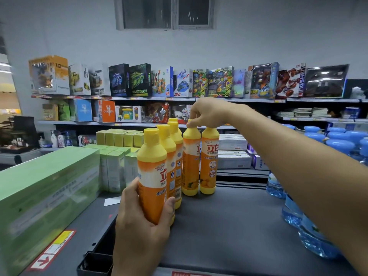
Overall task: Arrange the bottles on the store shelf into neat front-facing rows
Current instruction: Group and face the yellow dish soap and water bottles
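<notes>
Six or so to square up on the dark shelf (229, 226), between the green boxes (49, 186) and the blue water bottles (294, 212). Keep the orange bottles (208, 162) upright, touching, labels forward. Steady the front bottle (152, 176) low with the left hand (139, 222), fingers and thumb wrapped round its body; slide, don't lift. Turn the neighbouring bottle (190, 162), pinched at the top by the right hand (207, 112), gently: probably tippy if pushed from up there.
</notes>
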Motion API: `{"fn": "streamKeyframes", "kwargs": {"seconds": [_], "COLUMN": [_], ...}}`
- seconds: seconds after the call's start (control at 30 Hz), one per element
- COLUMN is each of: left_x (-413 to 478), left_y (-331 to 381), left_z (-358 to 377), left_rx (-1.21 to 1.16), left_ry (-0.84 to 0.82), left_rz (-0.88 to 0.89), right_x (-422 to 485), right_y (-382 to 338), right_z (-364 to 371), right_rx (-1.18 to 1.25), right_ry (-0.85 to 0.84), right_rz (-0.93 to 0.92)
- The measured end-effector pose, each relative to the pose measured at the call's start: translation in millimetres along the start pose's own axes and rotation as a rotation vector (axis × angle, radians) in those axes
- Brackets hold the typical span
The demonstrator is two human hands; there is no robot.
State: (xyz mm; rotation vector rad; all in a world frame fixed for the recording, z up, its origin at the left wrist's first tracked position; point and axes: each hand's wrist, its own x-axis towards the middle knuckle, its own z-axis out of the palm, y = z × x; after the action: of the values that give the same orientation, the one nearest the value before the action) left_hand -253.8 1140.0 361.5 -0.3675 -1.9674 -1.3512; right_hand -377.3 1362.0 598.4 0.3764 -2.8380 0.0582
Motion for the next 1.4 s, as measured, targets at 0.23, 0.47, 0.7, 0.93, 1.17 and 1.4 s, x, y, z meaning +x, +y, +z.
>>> {"fn": "streamKeyframes", "kwargs": {"seconds": [0.23, 0.47, 0.7, 0.93, 1.17, 1.4], "left_x": [-0.4, -0.8, 0.2, 2.0, 1.8, -0.8], "left_y": [0.8, 0.9, 3.3, 5.6, 7.6, 4.6], "left_z": [0.4, 1.6, 1.0, 0.0, -1.0, -1.4], "left_rx": [-0.007, 0.019, 0.024, -0.004, -0.035, -0.028], "left_ry": [0.001, 0.001, 0.007, 0.016, 0.012, 0.009], "left_rz": [0.003, 0.011, 0.015, 0.011, 0.012, 0.019], "right_x": [-2.3, -0.1, 5.0, 0.8, -45.4, -82.3], "right_y": [-2.0, -0.6, -1.3, -8.6, -27.7, -57.7], "right_z": [6.3, 5.7, 10.8, 12.6, 21.8, 63.7], "right_rx": [-0.048, -0.033, -0.031, -0.051, 0.268, 0.839], "right_ry": [0.083, 0.055, 0.103, 0.117, 0.533, 0.446], "right_rz": [0.015, -0.002, 0.059, 0.137, 0.104, 0.097]}}
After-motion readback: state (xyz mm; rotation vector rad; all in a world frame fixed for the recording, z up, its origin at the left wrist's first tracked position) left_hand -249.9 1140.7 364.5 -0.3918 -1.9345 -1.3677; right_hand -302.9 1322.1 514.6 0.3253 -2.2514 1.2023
